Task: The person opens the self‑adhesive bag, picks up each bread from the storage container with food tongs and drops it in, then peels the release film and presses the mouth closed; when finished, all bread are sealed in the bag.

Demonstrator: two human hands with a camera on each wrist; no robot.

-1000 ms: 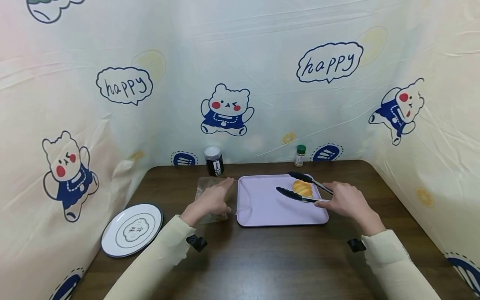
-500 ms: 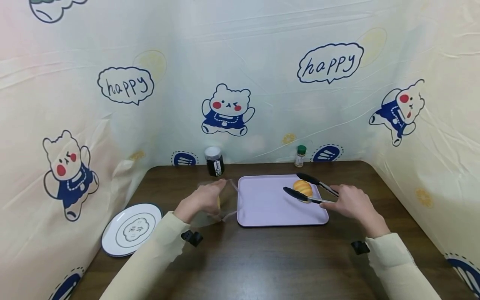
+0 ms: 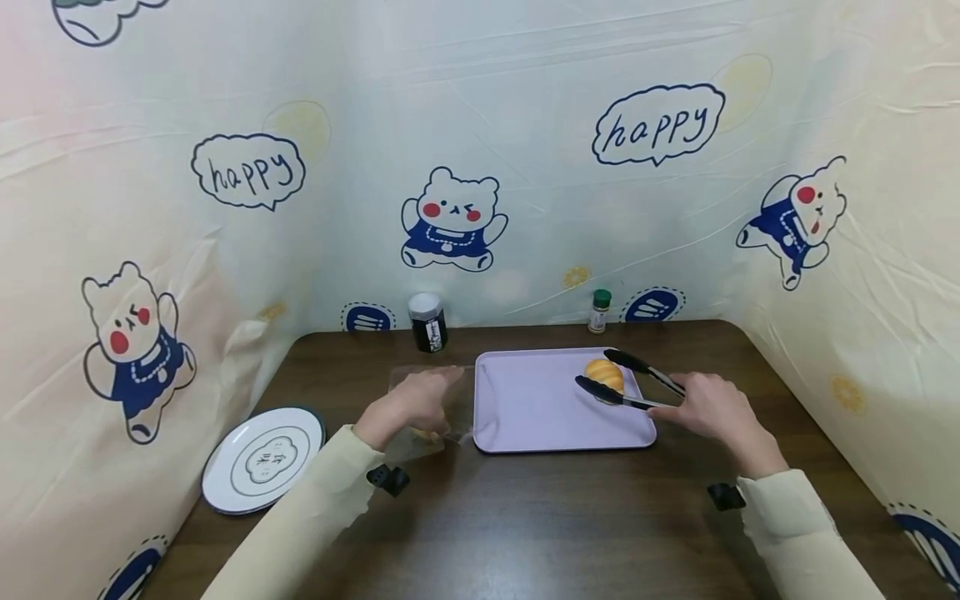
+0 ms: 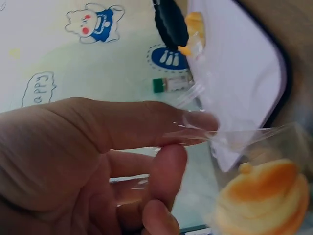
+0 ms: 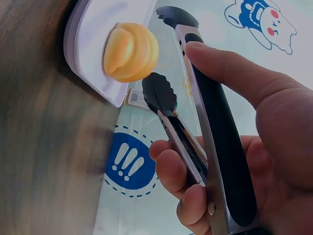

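Observation:
My left hand (image 3: 408, 408) pinches the edge of a clear plastic bag (image 3: 412, 450) between thumb and finger, left of the tray. In the left wrist view a golden bread roll (image 4: 264, 200) shows through the film, apparently inside the bag. My right hand (image 3: 716, 421) grips a pair of tongs (image 5: 220, 142) with black tips and steel arms. The tips stand apart, and in the head view they lie to either side of a second bread roll (image 3: 604, 375). That roll sits on the right part of the lilac tray (image 3: 525, 408); whether the tips touch it, I cannot tell.
Behind the bag stands a dark jar (image 3: 428, 323) with a white lid. A small green-capped bottle (image 3: 598, 312) stands at the table's back edge. White plates (image 3: 262, 460), seemingly stacked, lie at the left. A printed cloth (image 3: 540, 208) encloses the table.
My right hand and the tongs have shifted a little to the right across the bread roll on the tray. The left hand has drawn slightly left with the bag.

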